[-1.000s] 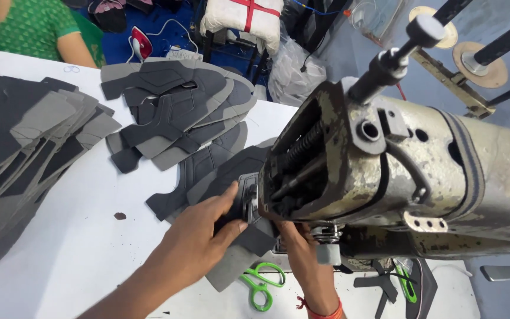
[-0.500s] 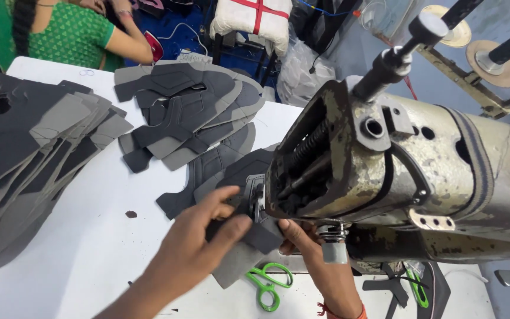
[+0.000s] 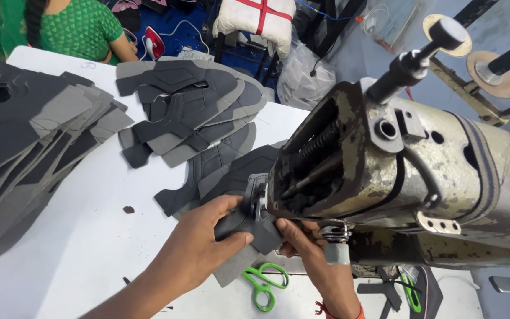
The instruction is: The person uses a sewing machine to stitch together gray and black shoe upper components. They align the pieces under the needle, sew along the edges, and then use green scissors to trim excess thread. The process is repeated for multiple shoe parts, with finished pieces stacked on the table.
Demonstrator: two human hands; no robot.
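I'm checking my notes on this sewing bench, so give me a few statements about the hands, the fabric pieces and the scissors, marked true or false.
1. Both hands hold a dark grey cut piece at the sewing machine. True.
2. The left hand holds the scissors. False: the green-handled scissors lie on the white table.
3. Stacks of grey cut pieces lie on the table. True.
4. The right hand rests on those stacks. False: it is under the machine head.

White table [image 3: 90, 236], grey cut pieces stacked at left [image 3: 25, 147], another fanned pile at centre [image 3: 190, 112], green scissors [image 3: 264, 283], sewing machine [image 3: 408, 177], small dark scrap [image 3: 128, 210]
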